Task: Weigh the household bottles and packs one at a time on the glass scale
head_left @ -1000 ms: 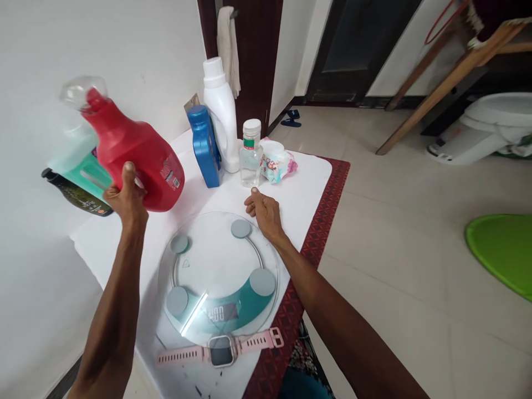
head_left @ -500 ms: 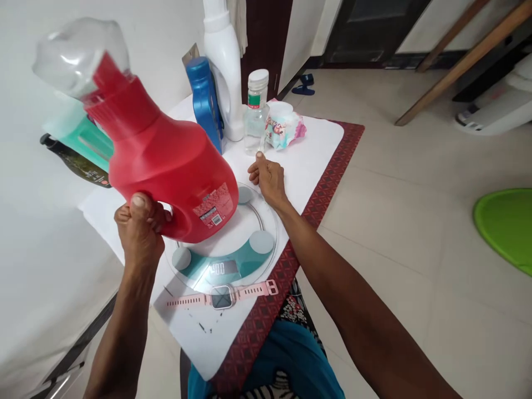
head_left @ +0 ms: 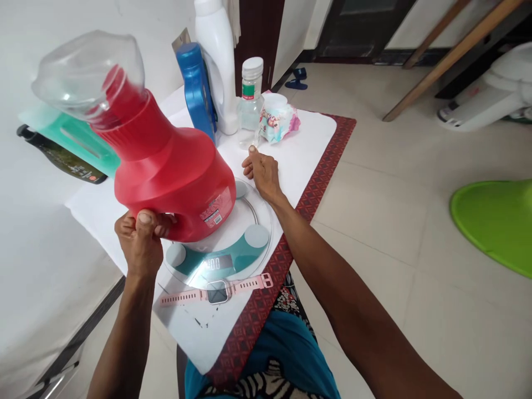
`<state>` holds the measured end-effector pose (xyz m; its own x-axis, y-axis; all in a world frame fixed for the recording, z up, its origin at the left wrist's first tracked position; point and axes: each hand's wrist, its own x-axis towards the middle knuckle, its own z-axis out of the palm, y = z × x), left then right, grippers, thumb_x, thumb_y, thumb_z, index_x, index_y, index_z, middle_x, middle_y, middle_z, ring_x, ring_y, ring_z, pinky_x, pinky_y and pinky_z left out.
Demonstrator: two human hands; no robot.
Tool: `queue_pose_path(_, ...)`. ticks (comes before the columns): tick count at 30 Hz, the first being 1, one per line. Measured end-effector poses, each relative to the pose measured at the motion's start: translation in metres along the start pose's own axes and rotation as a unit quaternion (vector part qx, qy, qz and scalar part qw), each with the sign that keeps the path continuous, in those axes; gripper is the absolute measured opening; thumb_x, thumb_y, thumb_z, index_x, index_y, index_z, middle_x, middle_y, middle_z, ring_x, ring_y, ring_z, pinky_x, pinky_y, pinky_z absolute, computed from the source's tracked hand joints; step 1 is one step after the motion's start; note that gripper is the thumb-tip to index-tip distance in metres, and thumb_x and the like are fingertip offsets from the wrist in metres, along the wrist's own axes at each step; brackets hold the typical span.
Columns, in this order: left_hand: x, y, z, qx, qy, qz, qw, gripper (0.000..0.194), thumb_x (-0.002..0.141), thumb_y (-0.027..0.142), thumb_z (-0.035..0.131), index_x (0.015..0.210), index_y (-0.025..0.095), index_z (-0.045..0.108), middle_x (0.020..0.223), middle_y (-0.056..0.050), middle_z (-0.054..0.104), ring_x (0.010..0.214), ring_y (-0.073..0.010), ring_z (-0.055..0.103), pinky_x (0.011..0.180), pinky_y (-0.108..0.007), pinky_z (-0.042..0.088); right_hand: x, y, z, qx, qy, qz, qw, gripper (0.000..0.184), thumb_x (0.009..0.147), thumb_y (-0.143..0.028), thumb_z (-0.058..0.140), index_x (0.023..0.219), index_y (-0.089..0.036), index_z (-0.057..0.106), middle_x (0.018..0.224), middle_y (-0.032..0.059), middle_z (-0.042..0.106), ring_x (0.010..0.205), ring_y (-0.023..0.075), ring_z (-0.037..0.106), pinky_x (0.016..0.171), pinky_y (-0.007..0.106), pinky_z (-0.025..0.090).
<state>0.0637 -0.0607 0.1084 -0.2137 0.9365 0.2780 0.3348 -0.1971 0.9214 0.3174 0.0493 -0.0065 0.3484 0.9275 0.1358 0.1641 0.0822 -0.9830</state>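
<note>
My left hand (head_left: 141, 241) is closed around the handle of a large red detergent bottle (head_left: 177, 177). The bottle leans to the left, and a clear plastic cap-like piece (head_left: 89, 75) covers its red neck. Its base is over a round glass weighing scale (head_left: 220, 260) with a teal band and a lit display; whether the two touch I cannot tell. My right hand (head_left: 262, 173) is at the scale's far right edge, fingers curled in and thumb raised, with nothing visible in it. Just beyond it stands a clear bottle with a white lid (head_left: 250, 105).
A pink-strapped watch (head_left: 217, 292) lies in front of the scale. A blue bottle (head_left: 195, 91), a white bottle (head_left: 216, 66) and a colourful packet (head_left: 277, 122) stand at the back. Green (head_left: 70, 133) and dark (head_left: 62, 158) bottles are at left. A green seat-like object (head_left: 494, 227) is at right.
The red bottle has tipped slightly more upright in my left hand, its neck moving to the right. My right hand keeps its place by the scale. The camera view has shifted a little.
</note>
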Motion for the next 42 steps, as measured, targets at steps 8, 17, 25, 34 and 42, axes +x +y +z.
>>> queue_pose_path(8, 0.022, -0.066, -0.048, 0.109, 0.058, -0.019, 0.992, 0.059, 0.102, 0.083, 0.056, 0.082, 0.028, 0.063, 0.082, -0.006, 0.068, 0.081, -0.0273, 0.068, 0.075, -0.040, 0.059, -0.014, -0.004, -0.022, -0.111, -0.048, -0.090, 0.989, 0.080, 0.110, -0.094, 0.049, 0.071, -0.026, 0.063, 0.067, 0.0034, 0.065, 0.071, 0.0209, 0.065, 0.075, 0.036, 0.049)
queue_pose_path(17, 0.030, -0.106, -0.047, 0.289, 0.006, -0.054, 0.956, 0.029, 0.088, 0.040, 0.076, 0.073, 0.026, 0.054, 0.061, -0.001, 0.053, 0.074, -0.0233, 0.057, 0.064, -0.030, 0.043, -0.016, 0.002, -0.025, -0.150, -0.111, -0.084, 0.979, 0.077, 0.111, -0.089, 0.054, 0.069, -0.026, 0.064, 0.062, 0.0021, 0.061, 0.068, 0.0209, 0.058, 0.079, 0.038, 0.046)
queue_pose_path(25, 0.030, -0.100, -0.046, 0.257, -0.040, -0.081, 0.962, 0.024, 0.077, 0.041, 0.072, 0.065, 0.024, 0.059, 0.062, -0.004, 0.060, 0.071, -0.0237, 0.059, 0.062, -0.030, 0.044, -0.018, -0.003, -0.025, -0.152, -0.132, -0.078, 0.976, 0.075, 0.107, -0.091, 0.056, 0.069, -0.027, 0.055, 0.056, -0.0009, 0.049, 0.064, 0.0186, 0.044, 0.069, 0.036, 0.034)
queue_pose_path(34, 0.025, -0.098, -0.046, 0.226, -0.009, -0.134, 0.965, 0.037, 0.080, 0.051, 0.076, 0.063, 0.021, 0.061, 0.065, -0.004, 0.063, 0.066, -0.0167, 0.048, 0.059, -0.031, 0.037, -0.015, -0.001, -0.020, -0.143, -0.122, -0.082, 0.979, 0.064, 0.104, -0.082, 0.070, 0.075, -0.025, 0.062, 0.063, -0.0009, 0.056, 0.067, 0.0178, 0.050, 0.073, 0.036, 0.038)
queue_pose_path(42, 0.027, -0.105, -0.045, 0.135, -0.021, -0.148, 0.979, 0.044, 0.074, 0.053, 0.085, 0.064, 0.022, 0.055, 0.065, 0.000, 0.052, 0.063, -0.0127, 0.040, 0.055, -0.028, 0.031, -0.009, 0.013, -0.019, -0.058, -0.145, -0.032, 0.987, 0.061, 0.096, -0.085, 0.084, 0.085, -0.028, 0.063, 0.056, -0.0056, 0.052, 0.053, 0.0157, 0.043, 0.060, 0.035, 0.043)
